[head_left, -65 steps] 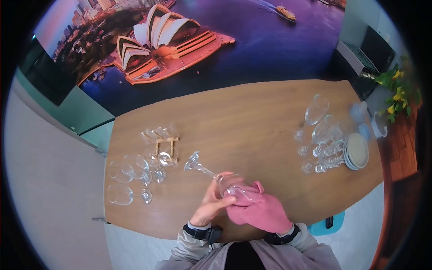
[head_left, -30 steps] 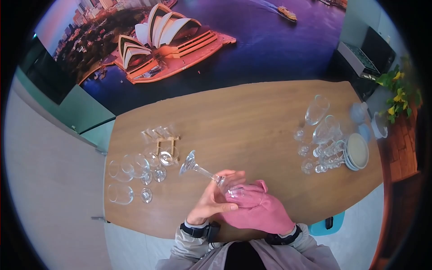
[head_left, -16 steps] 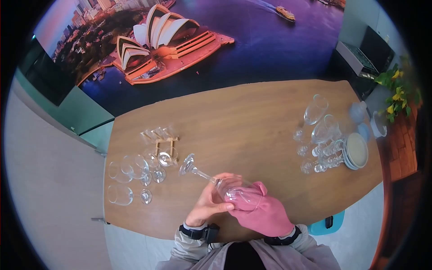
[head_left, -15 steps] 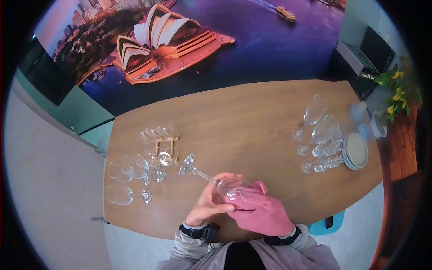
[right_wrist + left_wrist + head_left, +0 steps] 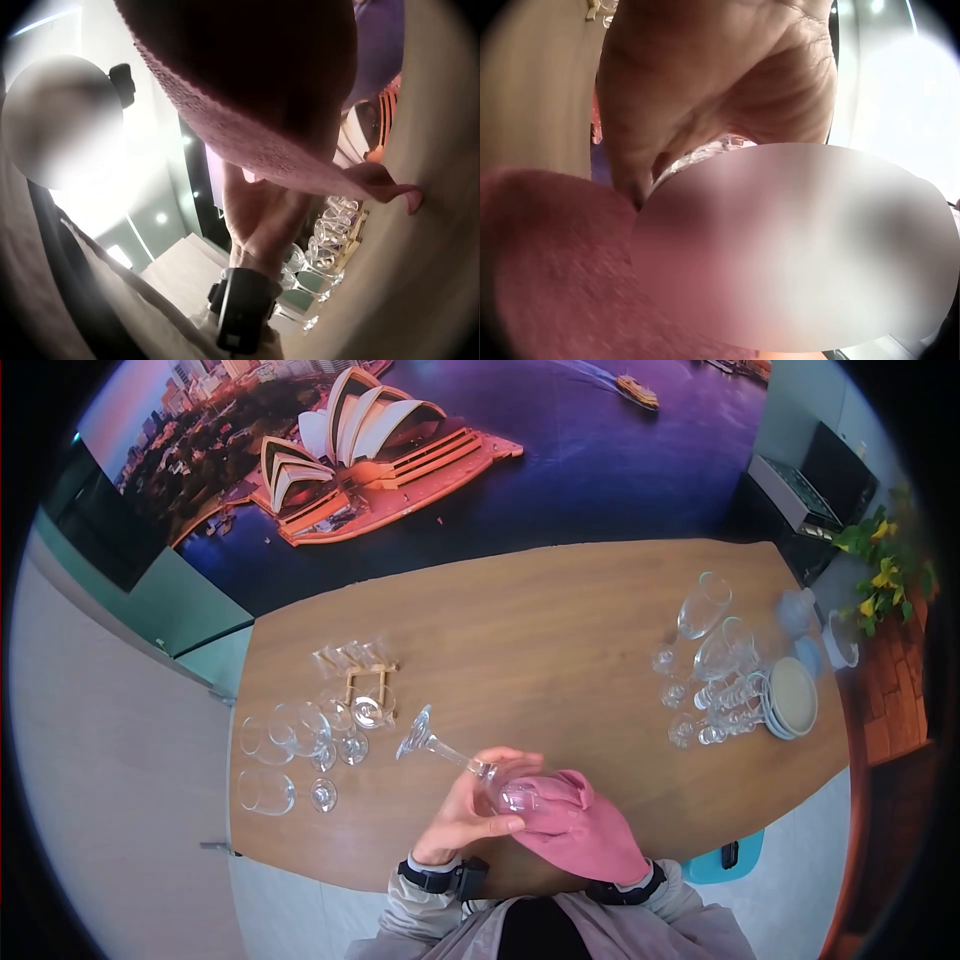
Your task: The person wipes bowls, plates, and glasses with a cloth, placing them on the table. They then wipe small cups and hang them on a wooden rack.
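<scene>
A stemmed glass [image 5: 452,754] is held tilted over the near side of the table, its foot up to the left and its bowl down to the right. My left hand [image 5: 465,815] grips the bowl, thumb on the near side and fingers around the far side. A pink cloth [image 5: 255,146] drapes over my right hand [image 5: 590,835], and its bunched front sits at the mouth of the bowl. The cloth hides the right fingers, so I cannot tell how they are bent. Cloth also shows beside the left palm in the left wrist view.
Several stemmed glasses [image 5: 300,730] stand left on the wooden table [image 5: 520,620], by a small wooden rack [image 5: 370,685] with little glasses. At right are more stemmed glasses [image 5: 706,605] and stacked pale dishes [image 5: 795,695]. A turquoise stool [image 5: 722,857] is below the near edge.
The foot of the glass has shifted slightly left and toward me. The pink cloth and right hand have turned and shifted a little at the bowl, while the left hand keeps its grip.
</scene>
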A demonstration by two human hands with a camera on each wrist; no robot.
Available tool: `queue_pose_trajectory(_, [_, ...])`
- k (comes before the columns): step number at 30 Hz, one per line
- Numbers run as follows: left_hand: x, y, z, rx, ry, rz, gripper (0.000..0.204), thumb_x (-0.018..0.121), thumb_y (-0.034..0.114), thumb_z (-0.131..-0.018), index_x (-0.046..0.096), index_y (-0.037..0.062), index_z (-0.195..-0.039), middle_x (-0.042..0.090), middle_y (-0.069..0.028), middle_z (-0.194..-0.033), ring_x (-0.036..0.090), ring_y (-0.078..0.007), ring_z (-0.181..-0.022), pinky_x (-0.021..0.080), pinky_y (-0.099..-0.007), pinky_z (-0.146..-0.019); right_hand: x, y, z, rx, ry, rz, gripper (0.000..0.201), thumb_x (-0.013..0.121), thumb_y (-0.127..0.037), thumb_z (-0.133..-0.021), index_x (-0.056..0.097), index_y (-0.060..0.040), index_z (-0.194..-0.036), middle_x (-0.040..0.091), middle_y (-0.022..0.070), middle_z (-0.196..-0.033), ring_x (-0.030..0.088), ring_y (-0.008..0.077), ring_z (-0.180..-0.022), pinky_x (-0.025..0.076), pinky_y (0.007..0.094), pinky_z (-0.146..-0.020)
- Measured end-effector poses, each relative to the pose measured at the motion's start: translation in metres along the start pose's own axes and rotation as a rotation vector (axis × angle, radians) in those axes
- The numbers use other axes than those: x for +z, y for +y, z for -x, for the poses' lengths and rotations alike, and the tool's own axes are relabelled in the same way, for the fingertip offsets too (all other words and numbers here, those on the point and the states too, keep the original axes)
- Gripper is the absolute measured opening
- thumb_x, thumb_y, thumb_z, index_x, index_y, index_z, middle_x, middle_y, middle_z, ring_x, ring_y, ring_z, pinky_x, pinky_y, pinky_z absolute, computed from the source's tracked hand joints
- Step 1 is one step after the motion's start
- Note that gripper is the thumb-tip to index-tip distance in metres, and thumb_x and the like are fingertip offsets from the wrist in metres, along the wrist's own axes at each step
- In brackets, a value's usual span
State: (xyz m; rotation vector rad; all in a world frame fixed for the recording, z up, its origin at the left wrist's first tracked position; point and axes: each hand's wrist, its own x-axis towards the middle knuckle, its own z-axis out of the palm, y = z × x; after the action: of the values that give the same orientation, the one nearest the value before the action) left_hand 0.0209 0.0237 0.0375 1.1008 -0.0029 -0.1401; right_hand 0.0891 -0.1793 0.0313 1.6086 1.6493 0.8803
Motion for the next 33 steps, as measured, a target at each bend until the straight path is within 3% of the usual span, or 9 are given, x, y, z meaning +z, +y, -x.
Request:
queue_pose_trajectory(2, [0.001,0.002,0.0,0.058,-0.069,0.025,0.078,0.081,0.005,-0.083,0.036,0.0038,-0.147,0.045,-0.0214,-0.15,0.042,-0.0321,-0.143,0.034,-0.0435,-0.118,-0.023,0.015,0.0,0.647,0.216,-1.662,0.029,0.046,-0.018,-0.104,0.052,-0.0009,-0.127,0.054,0.0063,-0.136,0.054,0.0196,-0.12,0.044,0.0369,-0.104])
queue_pose_trajectory(9, [0.002,-0.003,0.0,-0.064,0.016,0.04,0.086,0.08,0.02,-0.085,0.029,0.0008,-0.152,0.045,-0.0203,-0.15,0.043,-0.0304,-0.143,0.035,-0.0435,-0.118,-0.01,-0.01,-0.003,0.606,0.075,-1.207,0.027,0.051,-0.017,-0.101,0.053,-0.0063,-0.126,0.054,0.0011,-0.135,0.053,0.0143,-0.124,0.043,0.036,-0.107])
queue_pose_trajectory(11, [-0.002,-0.01,0.0,-0.123,0.066,-0.021,0.083,0.077,0.017,-0.089,0.028,-0.0003,-0.154,0.046,-0.0186,-0.149,0.043,-0.0278,-0.141,0.032,-0.042,-0.119,-0.014,-0.011,-0.013,1.047,0.183,-1.596,0.036,0.08,-0.016,-0.083,0.067,-0.0167,-0.117,0.073,0.0025,-0.105,0.068,0.0215,-0.1,0.05,0.0266,-0.086])
queue_pose_trajectory(15, [-0.004,-0.016,-0.004,-0.164,0.087,0.091,0.082,0.078,0.015,-0.087,0.03,-0.0017,-0.152,0.047,-0.0191,-0.149,0.044,-0.0285,-0.141,0.032,-0.0422,-0.119,-0.02,0.005,-0.01,0.935,0.252,-1.376,0.038,0.083,-0.018,-0.081,0.068,-0.0145,-0.116,0.074,0.0017,-0.107,0.069,0.0206,-0.099,0.047,0.0289,-0.089])
queue_pose_trajectory(17, [0.002,-0.013,-0.004,-0.035,0.054,0.081,0.084,0.079,0.009,-0.085,0.031,-0.0009,-0.152,0.046,-0.0203,-0.15,0.043,-0.0302,-0.142,0.033,-0.0424,-0.119,-0.022,0.003,-0.003,0.99,0.418,-1.619,0.036,0.067,-0.029,-0.096,0.06,-0.0133,-0.128,0.064,-0.0035,-0.125,0.058,0.0109,-0.116,0.036,0.0279,-0.107])
queue_pose_trajectory(21, [0.008,-0.007,-0.004,-0.004,0.054,0.047,0.09,0.083,0.011,-0.077,0.032,-0.0015,-0.151,0.046,-0.0225,-0.15,0.047,-0.0315,-0.139,0.036,-0.0434,-0.118,-0.023,0.014,0.001,0.96,0.49,-1.757,0.045,0.076,-0.029,-0.09,0.062,-0.0128,-0.131,0.068,-0.0041,-0.121,0.059,0.0081,-0.117,0.036,0.0269,-0.105])
queue_pose_trajectory(24, [0.006,0.001,0.0,-0.027,-0.017,0.079,0.087,0.079,-0.001,-0.08,0.031,0.0013,-0.152,0.043,-0.0216,-0.153,0.039,-0.0323,-0.145,0.032,-0.0448,-0.12,-0.032,0.022,-0.004,0.879,0.274,-1.701,0.046,0.08,-0.024,-0.087,0.063,-0.0117,-0.128,0.071,-0.0024,-0.117,0.063,0.0106,-0.114,0.037,0.027,-0.102])
queue_pose_trajectory(26, [0.005,0.005,0.0,-0.024,-0.071,0.065,0.088,0.079,-0.002,-0.079,0.031,0.0011,-0.152,0.042,-0.0215,-0.153,0.039,-0.0321,-0.145,0.03,-0.0454,-0.121,-0.037,0.016,-0.009,1.065,0.321,-2.126,0.038,0.083,-0.02,-0.083,0.071,-0.0122,-0.118,0.072,-0.0022,-0.118,0.066,0.0134,-0.106,0.038,0.0323,-0.098])
queue_pose_trajectory(33, [0.006,0.001,-0.003,-0.057,-0.056,0.047,0.08,0.077,0.009,-0.086,0.031,-0.0026,-0.151,0.044,-0.0202,-0.151,0.041,-0.0299,-0.143,0.03,-0.0428,-0.119,-0.031,0.014,-0.006,0.935,0.34,-1.631,0.034,0.082,-0.019,-0.083,0.072,-0.0155,-0.115,0.071,-0.0032,-0.118,0.068,0.0131,-0.102,0.042,0.0292,-0.093])
